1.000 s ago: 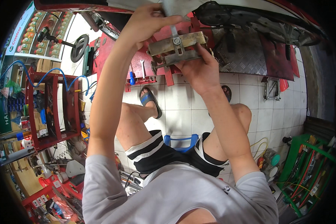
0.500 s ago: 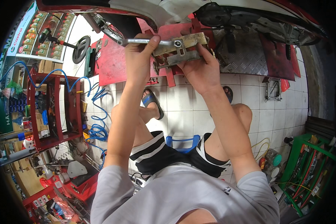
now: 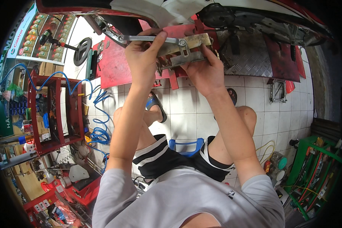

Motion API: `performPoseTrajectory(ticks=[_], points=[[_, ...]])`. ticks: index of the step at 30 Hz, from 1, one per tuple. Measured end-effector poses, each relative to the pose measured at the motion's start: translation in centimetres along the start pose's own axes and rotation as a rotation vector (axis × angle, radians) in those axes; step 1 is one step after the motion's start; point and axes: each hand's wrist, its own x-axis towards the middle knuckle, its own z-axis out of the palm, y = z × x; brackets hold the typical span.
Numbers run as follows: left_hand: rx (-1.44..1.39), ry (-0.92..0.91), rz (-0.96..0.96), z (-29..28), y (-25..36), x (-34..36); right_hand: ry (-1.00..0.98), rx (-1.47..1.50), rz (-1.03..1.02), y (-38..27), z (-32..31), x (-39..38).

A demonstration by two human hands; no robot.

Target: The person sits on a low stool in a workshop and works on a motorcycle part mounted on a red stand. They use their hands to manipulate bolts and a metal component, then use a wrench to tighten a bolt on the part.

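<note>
My left hand point(image 3: 142, 57) is closed on the shaft of a silver ring wrench point(image 3: 150, 38), its thumb lying along the top. One ring end of the wrench rests at a bolt on a worn, brassy metal bracket point(image 3: 197, 40) that has a slotted plate and a lower greyish bar. My right hand point(image 3: 206, 72) grips the right side of this bracket, thumb on its front face. Both hands hold these things out ahead of me, over the edge of a red metal platform point(image 3: 121, 68). The fingers behind the bracket are hidden.
A motorbike point(image 3: 247, 22) stands on the platform just beyond my hands. At left are a red tool rack point(image 3: 34, 110) and a coiled blue air hose point(image 3: 98, 133). A green rack point(image 3: 311, 167) stands at lower right. A metal frame point(image 3: 278, 91) lies on the tiled floor.
My left hand and the wrench have shifted slightly; the wrench's hand-side end has dropped nearer to me relative to the bracket's bolt. My right hand and the bracket stay nearly still.
</note>
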Motion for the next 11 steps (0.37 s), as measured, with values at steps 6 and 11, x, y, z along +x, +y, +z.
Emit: performPoseTrajectory(ticks=[6,11], points=[[-0.150,-0.102,-0.124,-1.5,-1.1,-0.6,0.019,-0.026,-0.010,0.0,0.2,-0.2],[-0.028,-0.199,0.105,-1.8,-1.0,-1.2,0.025,-0.182,-0.030,0.0,-0.3,-0.2]])
